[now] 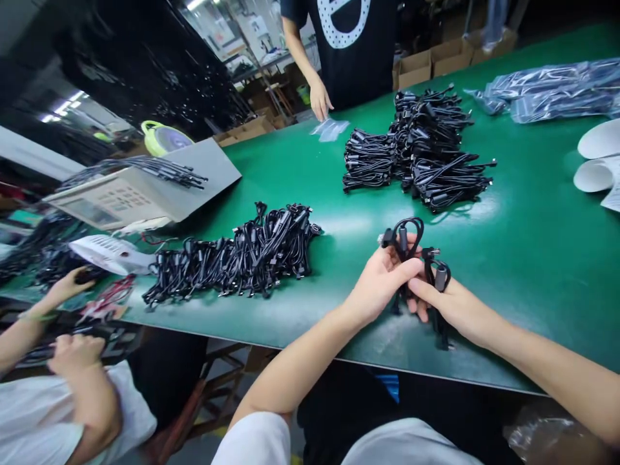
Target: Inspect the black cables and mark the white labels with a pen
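Both my hands hold one coiled black cable just above the green table. My left hand is closed on the cable's looped upper end, thumb across it. My right hand is wrapped round the lower part, where a grey plug shows between the fingers. A long heap of the same black cables lies to my left. A bigger pile of bundled cables lies further back on the table.
A person in white sits at the left with both hands near a grey machine. Another person in black stands across the table, a hand by a clear bag. Bagged cables and white rolls sit at the right.
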A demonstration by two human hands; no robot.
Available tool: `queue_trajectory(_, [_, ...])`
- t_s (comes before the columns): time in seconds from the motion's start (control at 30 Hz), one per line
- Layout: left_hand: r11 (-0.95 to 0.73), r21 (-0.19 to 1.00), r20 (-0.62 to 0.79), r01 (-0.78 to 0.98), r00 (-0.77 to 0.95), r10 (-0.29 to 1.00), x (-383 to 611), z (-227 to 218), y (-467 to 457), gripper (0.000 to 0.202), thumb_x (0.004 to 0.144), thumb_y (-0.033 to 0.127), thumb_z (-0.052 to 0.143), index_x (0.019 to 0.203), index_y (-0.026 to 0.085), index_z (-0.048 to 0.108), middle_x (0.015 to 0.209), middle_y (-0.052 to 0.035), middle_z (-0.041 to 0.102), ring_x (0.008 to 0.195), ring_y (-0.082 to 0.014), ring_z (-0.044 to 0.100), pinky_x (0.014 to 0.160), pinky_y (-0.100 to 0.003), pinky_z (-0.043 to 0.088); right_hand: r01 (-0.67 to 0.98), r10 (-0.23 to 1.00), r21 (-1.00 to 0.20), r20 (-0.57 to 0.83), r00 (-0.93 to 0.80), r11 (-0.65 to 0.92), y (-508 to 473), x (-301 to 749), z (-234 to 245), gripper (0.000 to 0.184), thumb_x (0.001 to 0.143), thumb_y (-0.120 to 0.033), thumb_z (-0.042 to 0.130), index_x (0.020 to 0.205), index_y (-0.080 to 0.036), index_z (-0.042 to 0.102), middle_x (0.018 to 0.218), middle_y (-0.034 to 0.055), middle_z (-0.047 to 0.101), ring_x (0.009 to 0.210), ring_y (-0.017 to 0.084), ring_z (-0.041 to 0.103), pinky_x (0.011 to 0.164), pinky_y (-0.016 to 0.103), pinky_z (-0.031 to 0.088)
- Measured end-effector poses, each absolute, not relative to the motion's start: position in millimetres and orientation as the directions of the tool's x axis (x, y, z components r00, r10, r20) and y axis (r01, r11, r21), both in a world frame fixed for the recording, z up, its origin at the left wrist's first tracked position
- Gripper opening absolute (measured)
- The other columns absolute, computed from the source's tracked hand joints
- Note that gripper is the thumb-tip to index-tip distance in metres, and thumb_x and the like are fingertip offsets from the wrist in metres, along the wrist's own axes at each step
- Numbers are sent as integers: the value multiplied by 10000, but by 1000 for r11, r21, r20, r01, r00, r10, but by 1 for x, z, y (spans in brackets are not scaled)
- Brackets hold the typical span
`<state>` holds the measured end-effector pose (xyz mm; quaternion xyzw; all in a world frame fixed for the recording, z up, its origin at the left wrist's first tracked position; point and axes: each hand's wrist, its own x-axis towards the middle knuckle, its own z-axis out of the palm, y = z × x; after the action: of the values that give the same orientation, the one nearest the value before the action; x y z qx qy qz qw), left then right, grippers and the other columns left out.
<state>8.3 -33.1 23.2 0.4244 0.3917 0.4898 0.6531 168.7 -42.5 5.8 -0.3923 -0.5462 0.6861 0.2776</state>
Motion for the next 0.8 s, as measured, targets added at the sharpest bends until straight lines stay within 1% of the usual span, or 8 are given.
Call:
queue_trajectory(0.07, [160,942,-78,-294,272,959,-4,23,-27,480,781,426,784,1178,203,630,1117,-77,664,1054,-219,636,967,-357,483,43,789,-963,-244,-564,-266,-42,171,10,396,974,-541,516,1079,-163,569,641,-29,543,543,126,497,556,258,420])
queue_trajectory(0.17, [144,931,-67,-336,230,971,-17,19,-22,415,777,405,794,1119,211,662,1041,-51,685,966,-185,649,904,-321,489,12,766,-950,-259,-588,-311,-41,173,12,387,994,-521,483,1131,-173,579,585,-52,482,523,115,458,540,237,396])
queue_trajectory(0.3, [126,905,-60,-406,170,984,-21,14,-20,325,681,306,878,906,185,677,893,12,654,809,-94,594,803,-227,461,-66,735,-877,-356,-578,-477,-39,173,11,391,974,-533,513,1007,-167,646,566,-49,403,522,105,380,479,207,352])
queue_trajectory(0.4, [125,878,-86,-462,104,991,-19,14,-19,372,593,271,925,846,178,669,821,33,643,748,-73,568,751,-203,448,-79,709,-832,-414,-571,-550,-39,171,10,444,949,-579,547,941,-155,679,623,-21,466,535,91,372,456,188,334])
queue_trajectory(0.5, [125,852,-117,-508,48,992,-16,14,-19,347,590,264,924,821,170,683,799,31,657,741,-73,577,766,-206,451,-114,743,-866,-343,-574,-487,-39,169,8,449,932,-600,582,986,-169,698,718,7,576,534,76,399,464,182,359])
queue_trajectory(0.6, [150,818,-128,-555,79,989,-14,13,-20,314,607,291,915,797,159,703,803,18,668,762,-78,584,783,-203,448,-120,751,-873,-327,-574,-473,-39,169,6,426,925,-571,617,950,-157,718,748,33,647,501,59,408,464,178,364])
queue_trajectory(0.7, [188,794,-129,-578,142,981,-12,13,-21,297,664,325,883,853,156,727,843,2,679,767,-83,585,785,-208,453,-125,722,-834,-378,-580,-537,-39,170,4,432,922,-568,617,945,-151,725,679,30,641,462,59,395,423,177,320])
queue_trajectory(0.8, [205,794,-125,-572,176,976,-11,14,-22,267,735,322,834,908,155,716,887,-13,675,802,-98,600,829,-233,471,-137,730,-830,-381,-567,-540,-37,170,3,431,916,-563,625,936,-144,721,673,24,635,460,57,380,426,181,314])
